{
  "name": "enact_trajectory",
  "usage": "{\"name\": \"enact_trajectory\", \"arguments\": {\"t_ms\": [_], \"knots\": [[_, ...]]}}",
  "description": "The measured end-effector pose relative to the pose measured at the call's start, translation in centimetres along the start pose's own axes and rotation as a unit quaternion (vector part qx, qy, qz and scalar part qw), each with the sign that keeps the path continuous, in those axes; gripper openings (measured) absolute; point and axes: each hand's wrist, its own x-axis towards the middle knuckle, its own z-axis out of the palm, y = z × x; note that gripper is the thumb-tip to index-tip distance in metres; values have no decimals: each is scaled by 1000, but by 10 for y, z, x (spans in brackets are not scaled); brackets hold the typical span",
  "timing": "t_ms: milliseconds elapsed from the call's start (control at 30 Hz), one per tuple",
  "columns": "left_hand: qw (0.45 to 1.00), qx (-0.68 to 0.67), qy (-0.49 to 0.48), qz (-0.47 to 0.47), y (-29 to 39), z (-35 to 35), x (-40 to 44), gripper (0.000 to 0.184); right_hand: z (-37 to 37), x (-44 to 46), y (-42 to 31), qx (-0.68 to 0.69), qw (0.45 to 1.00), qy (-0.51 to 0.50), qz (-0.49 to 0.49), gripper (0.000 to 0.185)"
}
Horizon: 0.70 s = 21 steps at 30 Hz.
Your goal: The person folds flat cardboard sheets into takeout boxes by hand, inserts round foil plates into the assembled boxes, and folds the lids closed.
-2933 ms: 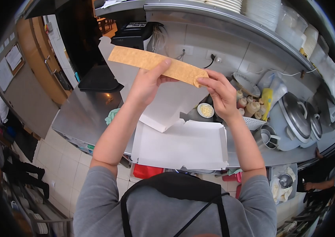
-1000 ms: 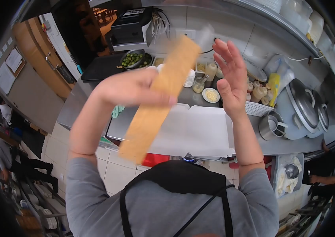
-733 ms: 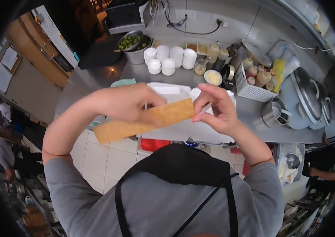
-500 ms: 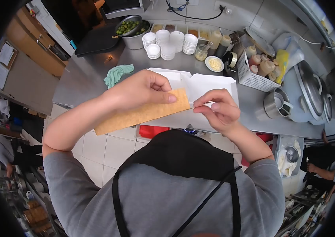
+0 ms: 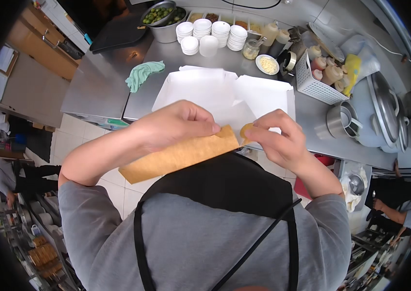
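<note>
Find the tan strip [image 5: 181,157] just below the left hand [image 5: 181,120], aslant, in front of the apron [image 5: 225,182]. Pinching it near its right end with the left hand, thumb tip at the upper edge, other fingers curled and partly hidden. With the right hand [image 5: 282,138], pinching the small tan tab [image 5: 246,130] between thumb and finger, just beside that end. Joined to the strip or not: cannot tell. For good work, better to hold the left pinch firm and near the end, and to move the tab slowly and evenly, without twisting, for risk of creasing or tearing. Better also not to press the strip's other end against the apron.

Beyond both hands, see the white board [image 5: 193,89], open on the counter [image 5: 96,94]. Farther past the left hand, notice the green cloth [image 5: 142,75] and stacked cups [image 5: 220,33]; past the right hand, the basket [image 5: 318,91] of bottles; to its right, the jug [image 5: 336,121].
</note>
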Motion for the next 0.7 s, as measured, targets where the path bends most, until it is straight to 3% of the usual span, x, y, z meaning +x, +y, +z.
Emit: {"name": "enact_trajectory", "arguments": {"t_ms": [67,200,300,700], "knots": [[994,-76,-41,-63,-7,5,0,18,-6,4,-1,36,999,-27,-17,24],[992,-85,-53,-73,-16,12,1,17,-11,11,2,169,980,-107,-7,25],[993,-71,-68,-64,-16,16,0,21,-9,15,1,214,971,-110,-11,28],[984,-100,-128,-72,-14,23,-2,22,-14,17,-2,199,971,-116,-67,25]]}}
